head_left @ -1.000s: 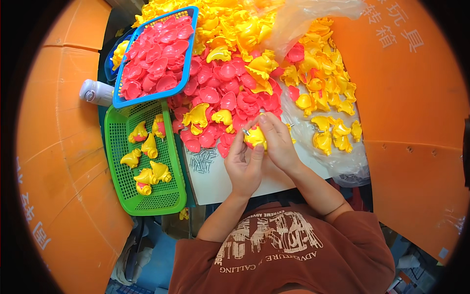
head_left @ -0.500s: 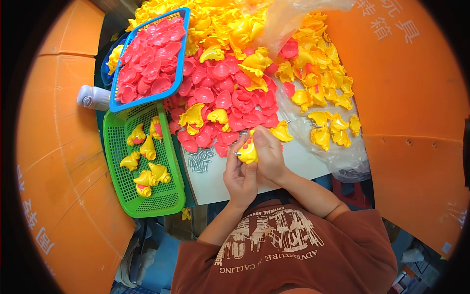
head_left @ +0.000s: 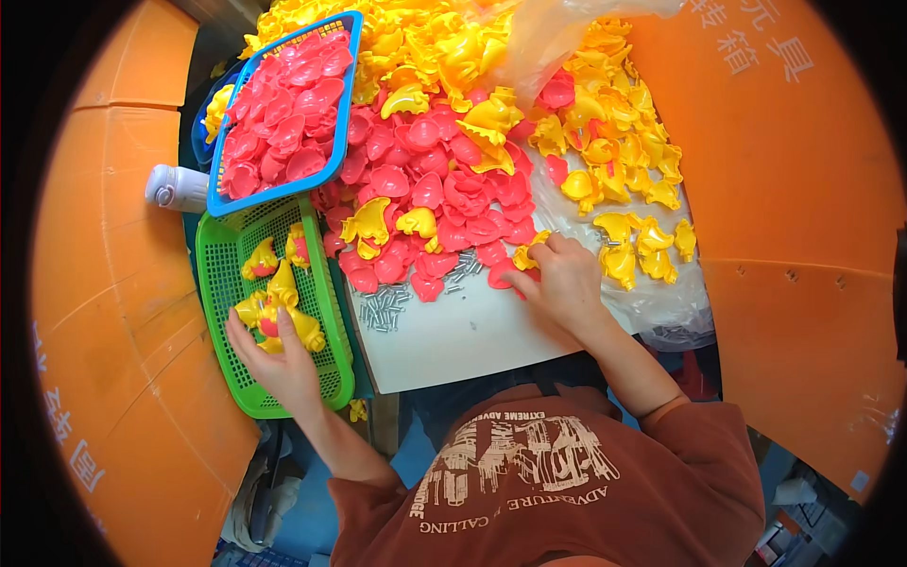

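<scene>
My left hand (head_left: 281,370) is over the green basket (head_left: 342,312), fingers apart, beside a yellow toy figure with a red belly (head_left: 274,319). Several other yellow toy figures lie in that basket. At the front of the red heap, my right hand (head_left: 570,283) has its fingers closed around the edge of a yellow plastic shell (head_left: 529,251). The hand covers part of this shell. Close to the right thumb lies a red plastic shell (head_left: 500,275). Small metal pins (head_left: 383,308) are scattered left of it on the white tabletop (head_left: 444,345).
A blue basket of red shells (head_left: 348,113) overlaps the green basket's far end. Yellow shells (head_left: 453,47) are heaped at the back, with more on a clear plastic bag (head_left: 671,304) at right. A pale bottle (head_left: 178,188) stands left. Orange panels (head_left: 784,189) flank the table.
My hands have parted. The yellow figure they held is now in the green basket, where my left hand has moved and opened. My right hand has moved right to the yellow shell.
</scene>
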The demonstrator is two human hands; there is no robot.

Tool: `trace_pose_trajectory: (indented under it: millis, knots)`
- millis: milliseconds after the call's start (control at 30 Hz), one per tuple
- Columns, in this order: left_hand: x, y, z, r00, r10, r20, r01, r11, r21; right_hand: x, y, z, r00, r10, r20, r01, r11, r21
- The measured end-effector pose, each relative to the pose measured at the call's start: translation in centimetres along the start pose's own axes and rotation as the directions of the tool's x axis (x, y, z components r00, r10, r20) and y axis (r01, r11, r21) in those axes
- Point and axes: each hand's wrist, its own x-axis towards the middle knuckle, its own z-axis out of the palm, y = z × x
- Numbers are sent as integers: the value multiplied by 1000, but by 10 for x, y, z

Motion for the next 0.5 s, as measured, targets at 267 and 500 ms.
trace_pose_trajectory:
  millis: [267,500]
  knots:
    - [-73,88,88,204,71,976,966,150,-212,-4,-13,-29,979,-187,-79,183,981,-63]
    - [-77,76,115,336,147,930,931,-203,-304,2,-7,-17,967,-250,-47,244,860,448]
